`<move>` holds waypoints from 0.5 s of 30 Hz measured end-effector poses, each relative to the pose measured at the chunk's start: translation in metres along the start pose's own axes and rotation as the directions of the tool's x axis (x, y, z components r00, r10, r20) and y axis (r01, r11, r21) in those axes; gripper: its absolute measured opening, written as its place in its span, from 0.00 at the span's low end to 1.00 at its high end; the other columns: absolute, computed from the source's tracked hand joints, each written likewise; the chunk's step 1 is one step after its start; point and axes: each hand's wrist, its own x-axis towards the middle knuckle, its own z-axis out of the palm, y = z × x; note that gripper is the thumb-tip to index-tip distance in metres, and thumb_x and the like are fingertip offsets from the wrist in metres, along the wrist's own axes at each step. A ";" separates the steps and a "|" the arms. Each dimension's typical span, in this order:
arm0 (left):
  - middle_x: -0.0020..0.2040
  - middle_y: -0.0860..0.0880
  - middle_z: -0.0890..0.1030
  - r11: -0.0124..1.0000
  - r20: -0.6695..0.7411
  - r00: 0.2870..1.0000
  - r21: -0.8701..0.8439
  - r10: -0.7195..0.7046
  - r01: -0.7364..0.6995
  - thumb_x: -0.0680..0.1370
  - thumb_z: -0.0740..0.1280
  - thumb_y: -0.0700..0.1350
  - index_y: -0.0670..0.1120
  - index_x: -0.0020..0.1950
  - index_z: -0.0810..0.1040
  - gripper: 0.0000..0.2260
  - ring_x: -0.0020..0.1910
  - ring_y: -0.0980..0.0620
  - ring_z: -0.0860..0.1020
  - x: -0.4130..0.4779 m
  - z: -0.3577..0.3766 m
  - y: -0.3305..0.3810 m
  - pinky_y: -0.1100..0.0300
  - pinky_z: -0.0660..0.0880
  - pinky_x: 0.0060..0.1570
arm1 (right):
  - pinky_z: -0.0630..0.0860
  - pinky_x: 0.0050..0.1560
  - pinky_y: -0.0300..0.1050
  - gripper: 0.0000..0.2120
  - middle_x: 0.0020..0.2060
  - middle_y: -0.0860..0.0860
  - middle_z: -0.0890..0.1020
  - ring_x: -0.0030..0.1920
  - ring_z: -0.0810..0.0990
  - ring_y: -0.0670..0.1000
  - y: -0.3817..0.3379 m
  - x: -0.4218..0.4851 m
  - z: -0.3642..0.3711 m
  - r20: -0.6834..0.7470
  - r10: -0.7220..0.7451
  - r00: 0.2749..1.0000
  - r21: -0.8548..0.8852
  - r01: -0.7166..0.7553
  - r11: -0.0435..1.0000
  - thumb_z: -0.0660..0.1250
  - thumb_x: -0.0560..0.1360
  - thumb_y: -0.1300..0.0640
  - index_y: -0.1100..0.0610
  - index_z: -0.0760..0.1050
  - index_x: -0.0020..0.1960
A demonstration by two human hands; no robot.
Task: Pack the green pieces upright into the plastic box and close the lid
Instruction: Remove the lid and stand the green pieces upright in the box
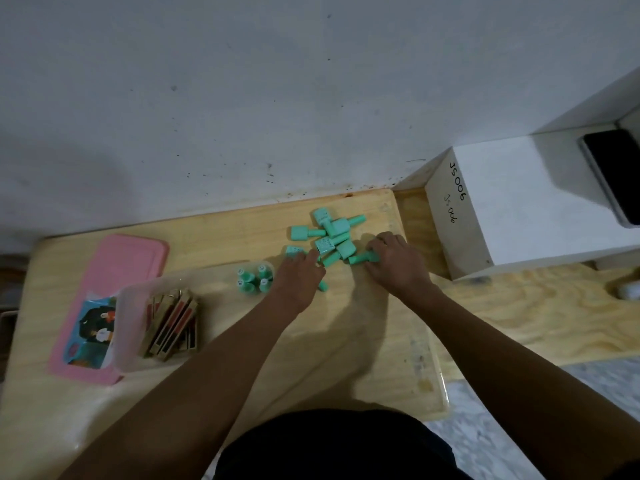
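Several mint-green bottle-shaped pieces (329, 237) lie in a loose pile at the far side of the wooden table (311, 358). Several more green pieces (252, 279) stand upright in the right end of the clear plastic box (138, 296). My left hand (299, 277) reaches over the near edge of the pile, with one green piece (323, 285) sticking out from under it. My right hand (393, 263) is closed on a green piece (362, 258) lying at the right of the pile. The pink lid (117, 271) lies flat to the left of the box.
Several wooden pieces with red faces (173, 327) lean in the left half of the box. A picture card (95, 327) lies on the pink lid. A white box marked JS006 (491, 209) stands to the right of the pile, with a dark phone (613, 174) on it. The wall runs along the far table edge.
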 end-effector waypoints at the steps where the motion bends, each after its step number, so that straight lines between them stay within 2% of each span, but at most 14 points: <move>1: 0.71 0.42 0.64 1.000 -0.005 1.000 0.002 0.003 -0.003 0.77 0.62 0.41 0.46 0.62 0.75 0.13 0.64 0.41 0.69 0.001 0.001 -0.001 0.48 0.70 0.57 | 0.76 0.49 0.51 0.17 0.60 0.51 0.75 0.58 0.73 0.52 0.001 -0.002 0.001 -0.013 -0.012 1.000 -0.010 0.012 1.000 0.63 0.76 0.46 0.52 0.73 0.63; 6: 0.64 0.45 0.71 0.997 -0.099 0.995 -0.080 0.011 -0.019 0.80 0.60 0.46 0.46 0.63 0.74 0.13 0.59 0.44 0.73 0.001 0.003 -0.003 0.50 0.71 0.52 | 0.74 0.47 0.50 0.17 0.53 0.51 0.81 0.53 0.77 0.52 -0.003 -0.016 0.008 -0.099 -0.007 0.995 -0.028 0.004 1.000 0.58 0.80 0.45 0.54 0.77 0.60; 7: 0.63 0.46 0.72 0.993 -0.132 0.991 -0.113 0.022 -0.037 0.80 0.59 0.47 0.45 0.62 0.73 0.13 0.58 0.45 0.73 0.000 0.002 -0.004 0.50 0.72 0.50 | 0.75 0.47 0.50 0.17 0.53 0.52 0.82 0.52 0.77 0.52 -0.004 -0.019 0.010 -0.103 0.032 0.994 0.032 -0.029 0.999 0.58 0.80 0.46 0.54 0.77 0.60; 9: 0.59 0.46 0.74 0.960 -0.193 0.981 -0.269 0.021 -0.074 0.80 0.59 0.47 0.44 0.60 0.74 0.12 0.55 0.46 0.74 -0.006 0.002 -0.006 0.50 0.72 0.49 | 0.77 0.48 0.50 0.16 0.52 0.52 0.83 0.52 0.78 0.52 -0.009 -0.026 0.012 -0.047 0.182 0.982 0.290 -0.160 0.943 0.59 0.81 0.47 0.55 0.77 0.61; 11: 0.53 0.48 0.75 0.830 -0.229 0.972 -0.551 -0.049 -0.088 0.80 0.60 0.46 0.43 0.57 0.75 0.11 0.49 0.49 0.74 -0.014 -0.001 -0.007 0.52 0.73 0.46 | 0.77 0.50 0.47 0.16 0.54 0.53 0.82 0.51 0.79 0.50 -0.019 -0.033 0.010 0.048 0.333 0.942 0.588 -0.296 0.752 0.61 0.80 0.49 0.55 0.76 0.63; 13: 0.47 0.49 0.75 0.600 -0.182 0.971 -0.798 -0.153 -0.055 0.79 0.62 0.46 0.42 0.52 0.76 0.08 0.43 0.51 0.74 -0.025 -0.008 -0.008 0.56 0.72 0.42 | 0.78 0.48 0.42 0.18 0.56 0.53 0.81 0.52 0.79 0.48 -0.032 -0.039 0.005 0.133 0.399 0.907 0.794 -0.338 0.505 0.63 0.80 0.50 0.56 0.74 0.66; 15: 0.46 0.49 0.79 0.352 -0.046 0.974 -0.935 -0.223 0.036 0.79 0.62 0.47 0.43 0.52 0.78 0.09 0.41 0.52 0.77 -0.036 -0.018 -0.010 0.59 0.72 0.39 | 0.79 0.46 0.41 0.19 0.58 0.51 0.80 0.56 0.78 0.48 -0.049 -0.047 -0.001 0.234 0.401 0.886 0.908 -0.347 0.235 0.64 0.79 0.51 0.55 0.73 0.68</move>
